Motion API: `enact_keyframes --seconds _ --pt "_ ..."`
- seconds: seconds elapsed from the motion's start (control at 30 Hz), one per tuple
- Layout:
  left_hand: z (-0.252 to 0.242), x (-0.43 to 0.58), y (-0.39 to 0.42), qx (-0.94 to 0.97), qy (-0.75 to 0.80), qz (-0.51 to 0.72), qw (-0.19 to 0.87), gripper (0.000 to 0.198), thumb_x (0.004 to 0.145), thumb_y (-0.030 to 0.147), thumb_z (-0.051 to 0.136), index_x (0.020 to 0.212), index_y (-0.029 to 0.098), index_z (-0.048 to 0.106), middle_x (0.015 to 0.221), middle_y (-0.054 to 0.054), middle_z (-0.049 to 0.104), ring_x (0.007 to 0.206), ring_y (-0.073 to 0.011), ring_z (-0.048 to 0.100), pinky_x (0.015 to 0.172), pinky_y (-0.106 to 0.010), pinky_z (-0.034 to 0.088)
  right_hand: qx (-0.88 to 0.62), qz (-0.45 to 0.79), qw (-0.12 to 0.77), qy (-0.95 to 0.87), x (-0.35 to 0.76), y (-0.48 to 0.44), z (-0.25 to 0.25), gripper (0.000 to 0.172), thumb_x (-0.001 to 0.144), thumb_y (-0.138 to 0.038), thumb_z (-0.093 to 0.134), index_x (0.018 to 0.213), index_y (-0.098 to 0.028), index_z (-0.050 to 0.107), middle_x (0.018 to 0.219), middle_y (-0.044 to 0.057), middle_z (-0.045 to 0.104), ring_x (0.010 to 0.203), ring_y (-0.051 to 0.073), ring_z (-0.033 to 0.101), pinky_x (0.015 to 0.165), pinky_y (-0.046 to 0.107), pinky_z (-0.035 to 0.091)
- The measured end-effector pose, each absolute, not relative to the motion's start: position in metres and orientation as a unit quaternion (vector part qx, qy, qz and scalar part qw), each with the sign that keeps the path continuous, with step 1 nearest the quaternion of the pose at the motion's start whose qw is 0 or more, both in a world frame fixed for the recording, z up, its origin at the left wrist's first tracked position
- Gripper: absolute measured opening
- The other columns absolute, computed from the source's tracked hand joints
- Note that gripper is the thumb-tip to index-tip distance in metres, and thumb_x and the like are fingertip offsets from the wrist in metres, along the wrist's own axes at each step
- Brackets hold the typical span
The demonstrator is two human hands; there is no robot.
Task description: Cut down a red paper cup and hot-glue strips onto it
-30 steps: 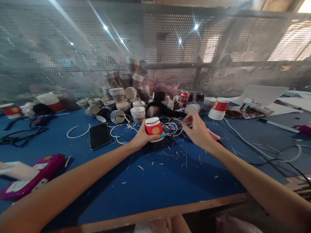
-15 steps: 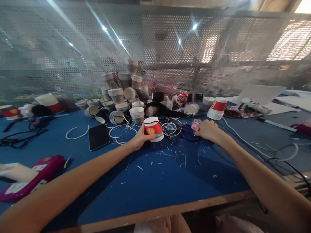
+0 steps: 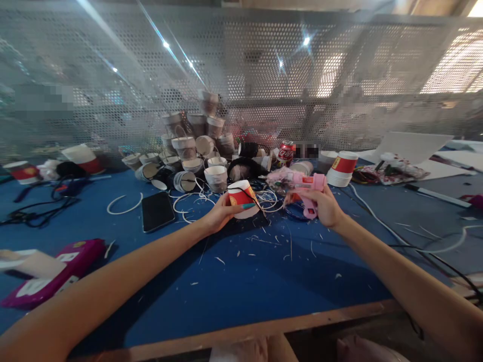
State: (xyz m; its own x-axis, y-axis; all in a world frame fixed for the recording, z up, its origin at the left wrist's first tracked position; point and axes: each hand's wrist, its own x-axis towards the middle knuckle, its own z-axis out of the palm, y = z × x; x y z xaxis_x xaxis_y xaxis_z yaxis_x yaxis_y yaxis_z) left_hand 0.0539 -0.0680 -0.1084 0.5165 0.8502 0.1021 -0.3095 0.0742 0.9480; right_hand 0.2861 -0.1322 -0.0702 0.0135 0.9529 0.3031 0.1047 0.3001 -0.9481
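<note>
My left hand is closed around a red and white paper cup held bottom up, with a thin black cord lying across it. Gripped in my right hand is a pink hot glue gun, raised off the table, its glue-smeared front end pointing left toward the cup. Below and behind the glue gun, white cord coils lie on the blue table. Wrapped cups in a pile stand just behind my left hand.
A phone lies left of my left arm, with a magenta pouch nearer. Stacked red cups and a soda can stand at the back right. A perforated metal screen closes off the far side. Scraps litter the table.
My right hand has lifted the pink glue gun off the table and turned it toward the cup. The cup in my left hand has tilted and rotated slightly.
</note>
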Motion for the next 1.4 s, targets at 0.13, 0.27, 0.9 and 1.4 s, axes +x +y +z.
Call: enact_keyframes --seconds 0.13,0.27,0.9,1.4 --pt "-0.111 0.053 -0.066 0.541 0.245 0.398 0.699 0.049 0.051 0.016 0.077 0.098 0.014 0.063 0.096 -0.009 0.069 0.091 -0.0247 0.063 0.091 -0.043 0.043 -0.373 0.531 0.51 -0.565 0.271 -0.142 -0.079 0.021 0.067 -0.038 0.055 0.062 -0.017 0.059 0.048 0.002 0.058 0.037 0.014 0.051 0.035 0.028 0.039" --pt "-0.111 0.052 -0.067 0.567 0.225 0.38 0.695 0.049 0.049 0.015 0.078 0.095 0.013 0.062 0.09 -0.008 0.07 0.084 -0.0234 0.065 0.088 -0.042 0.045 -0.392 0.528 0.488 -0.575 0.265 -0.146 -0.082 0.022 0.067 -0.037 0.057 0.058 -0.017 0.059 0.036 -0.002 0.049 0.028 0.009 0.04 0.028 0.022 0.023" --pt "-0.113 0.052 -0.068 0.585 0.239 0.376 0.678 0.063 0.047 0.014 0.08 0.105 0.015 0.055 0.093 -0.007 0.068 0.085 -0.0205 0.064 0.083 -0.036 0.047 -0.406 0.462 0.523 -0.59 0.26 -0.144 -0.088 0.017 0.067 -0.032 0.062 0.059 -0.018 0.06 0.037 -0.004 0.044 0.029 0.006 0.033 0.029 0.023 0.024" --pt "-0.114 0.051 -0.067 0.593 0.242 0.372 0.672 0.06 0.047 0.017 0.081 0.101 0.015 0.056 0.092 -0.007 0.068 0.085 -0.0218 0.064 0.085 -0.04 0.045 -0.422 0.458 0.517 -0.588 0.261 -0.143 -0.089 0.019 0.067 -0.032 0.061 0.053 -0.019 0.062 0.032 -0.004 0.039 0.028 0.007 0.033 0.03 0.024 0.026"
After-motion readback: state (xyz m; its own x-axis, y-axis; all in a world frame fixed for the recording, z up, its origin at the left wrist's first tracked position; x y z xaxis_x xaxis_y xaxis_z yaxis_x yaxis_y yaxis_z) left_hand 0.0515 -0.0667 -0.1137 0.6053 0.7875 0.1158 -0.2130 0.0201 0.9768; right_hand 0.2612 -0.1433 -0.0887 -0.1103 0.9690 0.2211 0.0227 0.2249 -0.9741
